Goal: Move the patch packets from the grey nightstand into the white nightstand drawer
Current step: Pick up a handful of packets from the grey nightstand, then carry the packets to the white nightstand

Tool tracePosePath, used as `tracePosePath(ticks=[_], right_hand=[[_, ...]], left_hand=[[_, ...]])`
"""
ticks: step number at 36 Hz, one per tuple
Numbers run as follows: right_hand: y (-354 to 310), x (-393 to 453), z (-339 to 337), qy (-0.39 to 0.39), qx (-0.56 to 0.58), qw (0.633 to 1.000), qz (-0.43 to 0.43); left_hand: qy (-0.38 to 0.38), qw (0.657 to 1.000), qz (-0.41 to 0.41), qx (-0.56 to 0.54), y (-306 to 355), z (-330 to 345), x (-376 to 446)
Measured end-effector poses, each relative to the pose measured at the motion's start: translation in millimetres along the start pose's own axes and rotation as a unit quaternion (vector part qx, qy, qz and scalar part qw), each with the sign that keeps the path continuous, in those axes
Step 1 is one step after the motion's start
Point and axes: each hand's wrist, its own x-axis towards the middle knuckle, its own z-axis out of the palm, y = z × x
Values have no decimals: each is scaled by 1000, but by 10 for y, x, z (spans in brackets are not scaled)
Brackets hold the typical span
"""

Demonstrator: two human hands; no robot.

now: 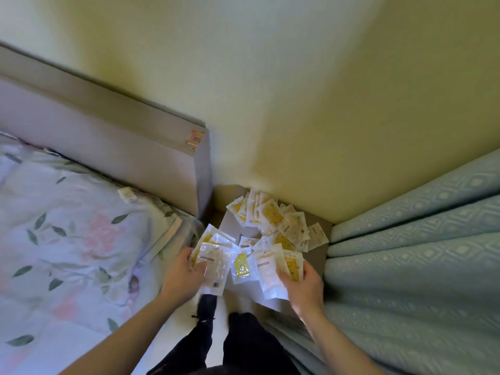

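The view looks down into a narrow gap between a bed (67, 239) on the left and a light blue patterned curtain (419, 253) on the right. At the end of this gap, against the pale yellow wall (270, 90), stands the grey nightstand (320, 255). Its top is almost covered by a loose pile of patch packets (273, 220), white with yellow prints, lying one over another in many directions; some lean on the wall.

Both hands are at the near edge of the nightstand. The left hand (184, 277) grasps a small stack of packets (212, 262), with the thumb on top and the fingers under them. The right hand (303, 285) grasps a second bundle of packets (270, 269), with the thumb pressing on its upper face. Between the two bundles lies one packet with a yellow figure (241, 266); I cannot tell if a hand holds it or if it only rests on the others.

The bed has a floral cover with pink flowers and green leaves, and a grey headboard (113, 136) stands along the wall. One more small packet (127, 194) lies on the bed near the headboard. Below the hands, the person's dark trousers (243, 345) and one dark shoe (207, 307) are visible over the pale floor (221, 307)
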Motion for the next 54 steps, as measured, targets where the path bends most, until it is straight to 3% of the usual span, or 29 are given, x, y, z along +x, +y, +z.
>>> tracePosePath(ticks=[6,13,19,24,32,42,54], right_hand=[[-194,-130,-23,-110,-56,990,-74],[-248,-261,81,-238,-103,955,-147],[-332,-601,318,-348,-168,895,-221],[-413,-1050,677,-384,-211,851,-290],[-440,-2365,1363,-444,-237,781,-370],[264,-4517,2009,-528,-242,668,-466],[924,-6724,2512,-607,-269,563,-493]], left_hand=[[43,998,-35,4,-140,-96,-547],[159,980,-118,-24,-420,-81,-1357],[250,952,-157,-84,-703,-180,-2048],[318,917,-202,-130,-961,-350,-2643],[399,856,-273,-181,-1721,-589,-3744],[447,810,-320,-202,-3154,-840,-5556],[529,729,-371,-224,-4289,-980,-7335]])
